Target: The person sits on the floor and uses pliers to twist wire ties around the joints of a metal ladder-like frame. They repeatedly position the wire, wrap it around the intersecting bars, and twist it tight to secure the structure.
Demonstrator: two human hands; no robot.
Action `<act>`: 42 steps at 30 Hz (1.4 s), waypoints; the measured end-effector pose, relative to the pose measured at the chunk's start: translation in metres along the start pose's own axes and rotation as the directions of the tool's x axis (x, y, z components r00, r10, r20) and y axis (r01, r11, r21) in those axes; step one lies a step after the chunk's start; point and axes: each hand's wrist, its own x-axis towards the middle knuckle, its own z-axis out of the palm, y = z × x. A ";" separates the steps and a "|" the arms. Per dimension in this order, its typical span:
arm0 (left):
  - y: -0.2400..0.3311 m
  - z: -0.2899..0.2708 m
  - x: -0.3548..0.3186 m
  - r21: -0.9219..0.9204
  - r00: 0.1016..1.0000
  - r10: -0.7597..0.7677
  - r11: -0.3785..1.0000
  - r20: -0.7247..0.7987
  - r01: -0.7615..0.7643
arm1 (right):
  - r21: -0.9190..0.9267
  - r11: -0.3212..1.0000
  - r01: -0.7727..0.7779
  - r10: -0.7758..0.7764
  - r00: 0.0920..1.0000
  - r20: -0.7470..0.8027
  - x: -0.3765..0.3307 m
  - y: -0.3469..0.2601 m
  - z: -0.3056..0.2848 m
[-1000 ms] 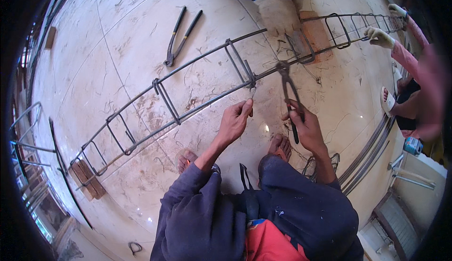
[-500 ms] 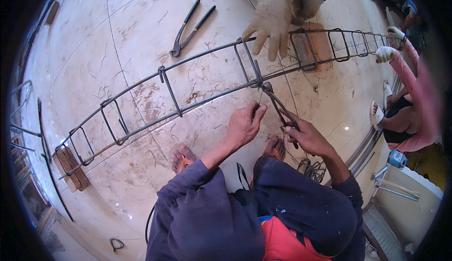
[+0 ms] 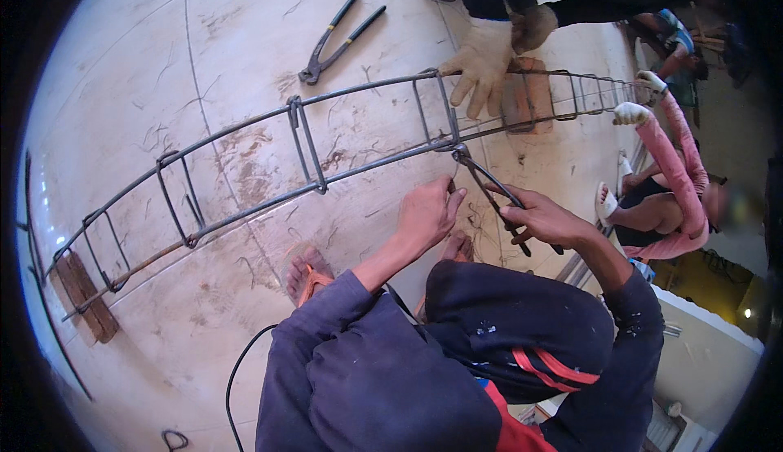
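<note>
A long rebar cage (image 3: 400, 157) with bent square stirrups runs across the floor in front of me. In my right hand (image 3: 550, 217) are dark pincers (image 3: 488, 184), their handles spread and their jaws at the cage's near bar, by a stirrup corner. My left hand (image 3: 427, 214) is closed in a pinch just below that corner, on what looks like a thin tie wire; its end in the fingers is hidden. Across the cage, a co-worker's gloved hand (image 3: 481, 64) rests with fingers spread by the far bar.
A second pair of pincers (image 3: 330, 48) lies open on the tiled floor beyond the cage. A reddish brick (image 3: 527, 97) and a brown block (image 3: 84, 297) support the cage. At right, a person in pink sleeves (image 3: 673, 150) holds its far end. Wire scraps litter the floor.
The pincers' handles have spread wider in my right hand, their jaws staying by the stirrup corner. My left hand keeps its pinch. The whole view has shifted and turned a little.
</note>
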 end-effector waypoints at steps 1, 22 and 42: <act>0.001 0.000 0.002 -0.006 1.000 -0.003 1.000 0.008 0.003 | 0.039 0.999 -0.010 0.010 1.000 0.004 -0.001 -0.002 0.000; 0.000 -0.004 -0.004 -0.060 0.999 0.027 0.998 -0.018 -0.028 | 0.070 0.997 -0.020 0.026 0.996 -0.088 0.003 -0.005 0.024; -0.011 -0.027 0.043 -0.295 0.645 -0.170 0.783 0.745 0.547 | 0.716 0.697 0.039 -0.150 0.985 0.092 0.052 0.085 0.039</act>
